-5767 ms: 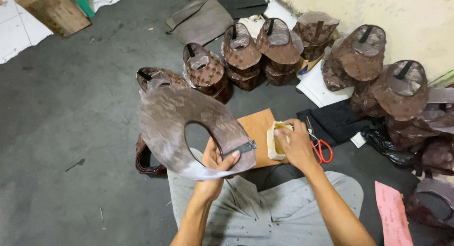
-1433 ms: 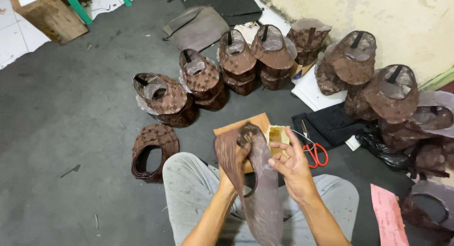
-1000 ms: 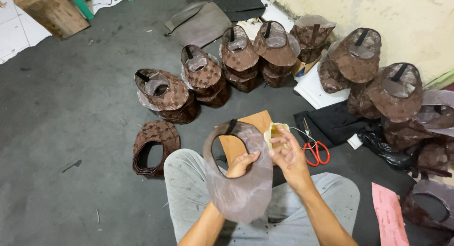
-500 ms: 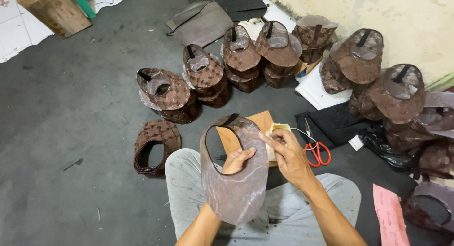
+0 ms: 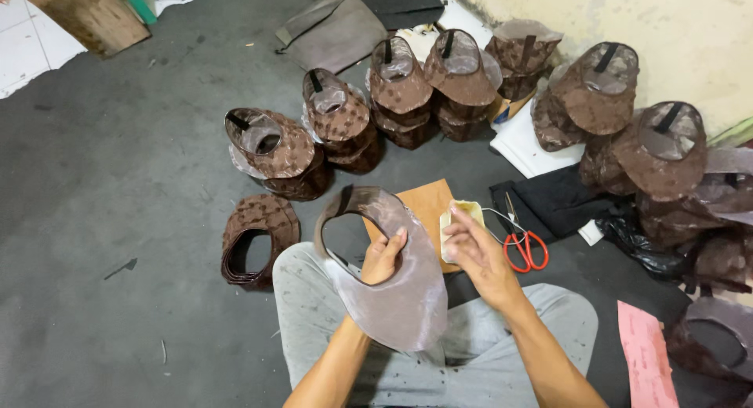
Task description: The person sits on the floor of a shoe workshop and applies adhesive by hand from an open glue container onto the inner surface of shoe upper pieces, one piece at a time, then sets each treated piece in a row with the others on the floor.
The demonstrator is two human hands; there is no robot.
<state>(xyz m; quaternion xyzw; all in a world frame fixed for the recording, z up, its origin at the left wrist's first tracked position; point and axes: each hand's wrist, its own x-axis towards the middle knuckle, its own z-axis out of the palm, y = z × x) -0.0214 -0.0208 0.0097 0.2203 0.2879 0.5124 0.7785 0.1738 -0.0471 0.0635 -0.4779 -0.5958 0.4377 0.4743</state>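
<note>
Red-handled scissors (image 5: 524,247) lie just right of the hands on a black cloth (image 5: 553,204). Stacks of brown patterned cap pieces (image 5: 400,90) arc beyond the hands on the grey floor (image 5: 118,181). A flat pile of brown visors (image 5: 255,239) sits left. Pink paper (image 5: 647,357) lies right. A wooden block (image 5: 90,12) stands far left.

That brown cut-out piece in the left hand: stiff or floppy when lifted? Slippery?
Probably semi-stiff: the brown piece keeps its curved arch though the left hand holds it at one edge only. Likely light, since a few fingers carry it. Its sheen hints at a smooth, possibly slippery face.
</note>
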